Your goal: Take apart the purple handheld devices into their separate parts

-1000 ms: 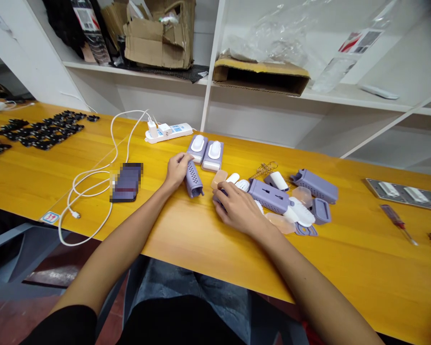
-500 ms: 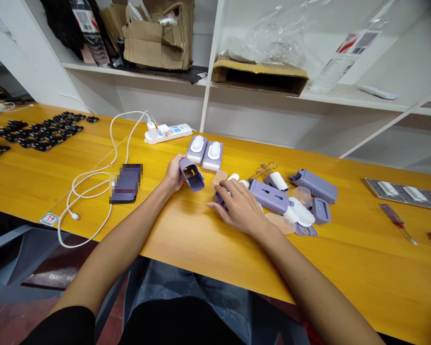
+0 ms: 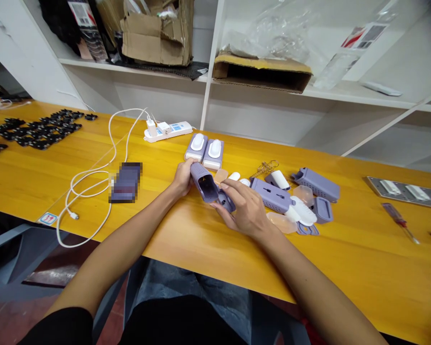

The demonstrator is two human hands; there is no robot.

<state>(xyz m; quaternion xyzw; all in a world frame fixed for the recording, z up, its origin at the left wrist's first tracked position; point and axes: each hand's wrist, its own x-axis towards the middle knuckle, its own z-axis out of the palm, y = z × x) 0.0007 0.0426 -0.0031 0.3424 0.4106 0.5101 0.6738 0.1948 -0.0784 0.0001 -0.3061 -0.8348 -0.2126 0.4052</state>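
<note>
Two bare hands work on purple plastic parts over a yellow worktop point(image 3: 187, 249).
The left hand point(image 3: 183, 176) has a closed grip on a hollow purple housing point(image 3: 204, 184); the right hand point(image 3: 246, 211) pinches a smaller purple piece point(image 3: 225, 201) touching it.

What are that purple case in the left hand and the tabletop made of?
The purple case, held by the left hand, looks like matte moulded plastic: even colour, moulded rows of holes, hollow open end. The tabletop looks like varnished wood or wood laminate: yellow grain lines, soft sheen.
</note>
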